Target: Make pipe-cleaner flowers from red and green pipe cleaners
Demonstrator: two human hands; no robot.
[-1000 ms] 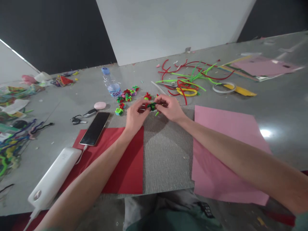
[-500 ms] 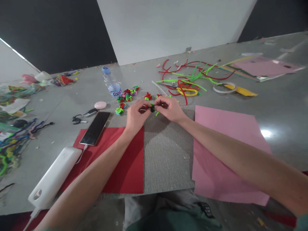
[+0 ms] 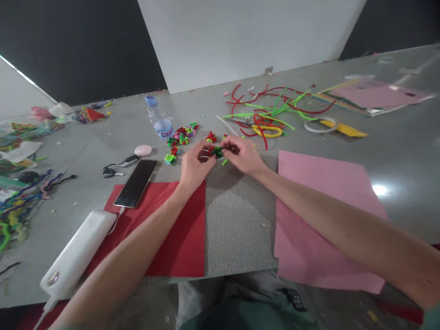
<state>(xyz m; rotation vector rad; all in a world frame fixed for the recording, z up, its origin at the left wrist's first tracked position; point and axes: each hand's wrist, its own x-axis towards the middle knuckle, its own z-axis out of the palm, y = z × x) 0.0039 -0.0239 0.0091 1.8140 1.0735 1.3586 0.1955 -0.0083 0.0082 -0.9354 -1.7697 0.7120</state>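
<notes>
Between my fingertips is a small red and green pipe-cleaner flower (image 3: 216,152), partly hidden by the fingers. My left hand (image 3: 195,162) pinches its left side, and my right hand (image 3: 243,153) pinches a dark green part on its right. Just beyond the hands lies a red and green flower (image 3: 211,137). To the left sits a cluster of similar flowers (image 3: 182,135), with a light green and blue one (image 3: 170,159) nearest me. A short bright green piece (image 3: 224,162) rests beneath my right fingers.
Red and green pipe cleaners (image 3: 275,110) lie tangled behind, with yellow-handled scissors (image 3: 268,132) and a tape roll (image 3: 321,125). A water bottle (image 3: 160,119) stands back left. Red paper (image 3: 185,229), pink paper (image 3: 319,192), a phone (image 3: 136,183) and a white power bank (image 3: 79,252) lie nearer.
The flower has turned slightly between my fingers, so more of its red and green shows. Both hands stay in nearly the same place.
</notes>
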